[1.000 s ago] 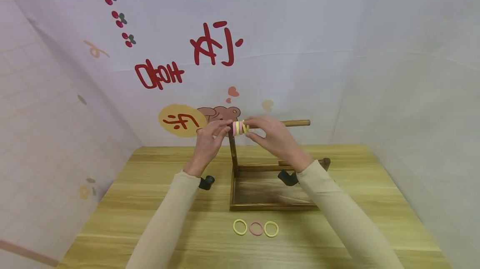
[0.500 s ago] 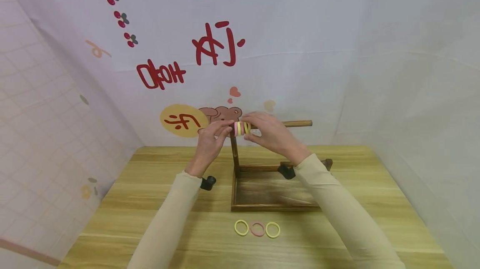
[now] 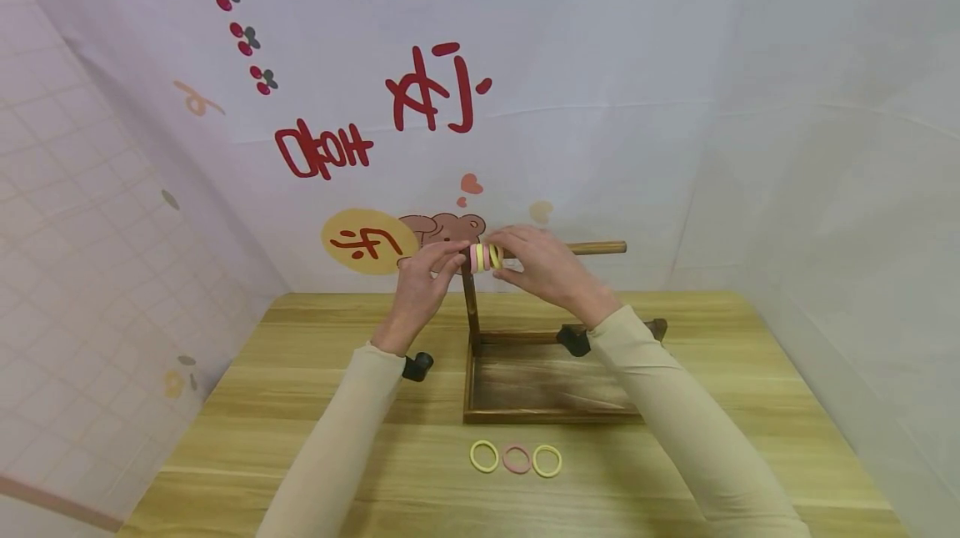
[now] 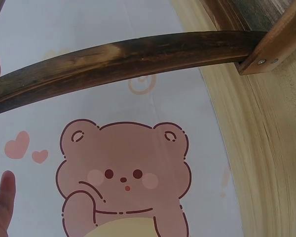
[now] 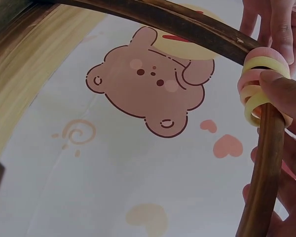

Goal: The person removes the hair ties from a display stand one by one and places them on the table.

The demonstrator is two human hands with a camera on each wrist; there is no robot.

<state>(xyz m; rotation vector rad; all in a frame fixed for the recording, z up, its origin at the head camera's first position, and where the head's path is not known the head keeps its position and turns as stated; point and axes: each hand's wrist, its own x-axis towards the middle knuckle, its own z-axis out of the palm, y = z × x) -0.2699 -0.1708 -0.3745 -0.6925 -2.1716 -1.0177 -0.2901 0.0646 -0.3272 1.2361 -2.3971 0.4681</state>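
A dark wooden stand [image 3: 471, 304] bears a horizontal rod [image 3: 596, 248]. Pink and yellow hair ties [image 3: 481, 258] sit side by side on the rod, close to the upright. With thumb and fingers, my right hand [image 3: 551, 267] pinches the outermost yellow hair tie [image 5: 256, 108] around the rod. My left hand [image 3: 422, 284] holds the stand's top corner, fingertips beside the innermost pink hair tie [image 5: 266, 53]; its exact contact is partly hidden. In the left wrist view, only the left hand's fingertips [image 4: 5, 192] show at the edge.
On the table [image 3: 360, 438] in front of the stand lie a yellow hair tie [image 3: 472, 453], a pink one [image 3: 505, 459] and another yellow one [image 3: 547, 476]. The stand's tray base [image 3: 547, 379] is below the hands. A printed cloth [image 3: 600, 121] hangs behind.
The right hand has slid the outermost yellow hair tie slightly along the rod, and it now leans against the others. My left hand stays at the corner; the head view shifts slightly.
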